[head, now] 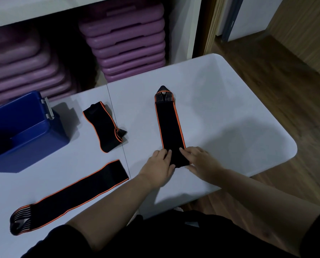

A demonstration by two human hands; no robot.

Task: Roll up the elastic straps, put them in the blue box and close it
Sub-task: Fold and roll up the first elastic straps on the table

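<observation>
We have both hands, left (160, 165) and right (200, 161), fingers flat and uncurled on the near end of the strap (169, 125), long axis running 12 o'clock across the worktop (230, 112).

The blue box (25, 131), at nine o'clock on the table (220, 108), runs off the left edge, so its far left wall and most of its inside go unseen. Whether its lid is the raised panel at ten o'clock cannot be told. The near end of the middle strap (169, 125) lies under the left hand (158, 167) and right hand (202, 161), so any roll started there is hidden. The purple stacked boards (125, 40) at twelve o'clock are cut by the shelf above and blurred at eleven o'clock. Both forearms leave the bottom edge.
</observation>
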